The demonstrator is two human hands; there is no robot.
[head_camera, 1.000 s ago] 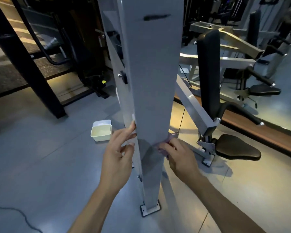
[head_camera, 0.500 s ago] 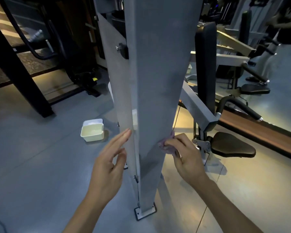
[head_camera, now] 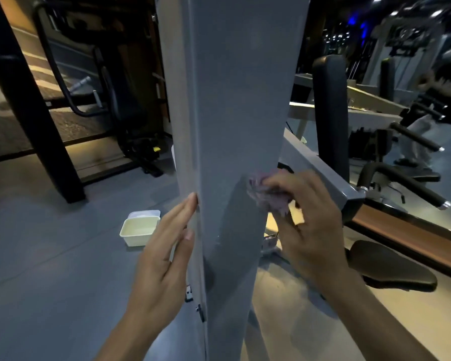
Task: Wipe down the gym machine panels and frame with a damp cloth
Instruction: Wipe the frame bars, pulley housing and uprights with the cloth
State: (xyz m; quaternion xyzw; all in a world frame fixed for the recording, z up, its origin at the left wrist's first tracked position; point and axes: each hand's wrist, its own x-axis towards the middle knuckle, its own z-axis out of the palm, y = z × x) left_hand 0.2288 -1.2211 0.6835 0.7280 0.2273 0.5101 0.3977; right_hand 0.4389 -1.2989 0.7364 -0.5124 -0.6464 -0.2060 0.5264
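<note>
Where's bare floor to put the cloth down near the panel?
Bare grey floor left of the tub and below it, beside the left hand. Right of the panel it is crowded: seat, frame, right hand gripping the cloth.

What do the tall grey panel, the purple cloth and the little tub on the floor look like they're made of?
Panel: likely painted metal, matte, finely textured, crisp folded edge.
Cloth: soft fuzzy fabric, perhaps microfibre, bunched in the right hand.
Tub: probably plastic, smooth cream walls, rounded corners.
</note>
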